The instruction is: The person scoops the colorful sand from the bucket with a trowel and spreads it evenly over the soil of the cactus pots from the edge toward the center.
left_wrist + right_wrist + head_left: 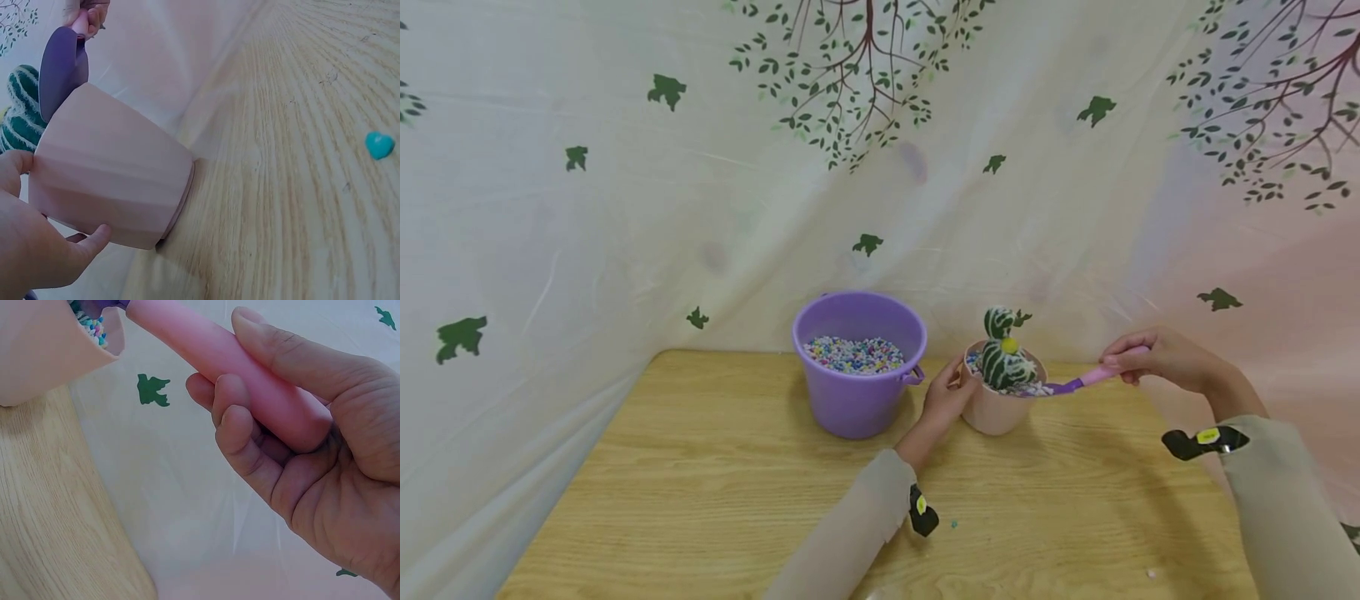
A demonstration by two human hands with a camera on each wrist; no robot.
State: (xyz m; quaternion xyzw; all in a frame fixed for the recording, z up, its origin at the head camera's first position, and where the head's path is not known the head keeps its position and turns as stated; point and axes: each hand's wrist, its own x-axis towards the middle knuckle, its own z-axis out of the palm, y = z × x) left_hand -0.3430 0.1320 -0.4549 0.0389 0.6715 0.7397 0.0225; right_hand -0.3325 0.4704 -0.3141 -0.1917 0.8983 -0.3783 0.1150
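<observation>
My right hand (1172, 362) grips the pink handle (231, 369) of a small trowel with a purple blade (62, 69). The blade rests at the right rim of a pale pink flowerpot (119, 162), carrying small pale beads (1037, 389). In the pot stands a green-and-white striped cactus (1000, 367) with a yellow flower (1010, 343), and coloured beads (95, 331) lie round its base. My left hand (946, 393) holds the pot's left side, thumb and fingers spread against its wall. Part of the left fingers is hidden behind the pot.
Left of the pot stands a purple bucket (853, 408) part-filled with multicoloured beads (857, 357). A turquoise heart-shaped bead (379, 145) lies on the wooden table (715, 483), a pale bit (1151, 573) near its front right. A leaf-patterned curtain (737, 208) hangs behind.
</observation>
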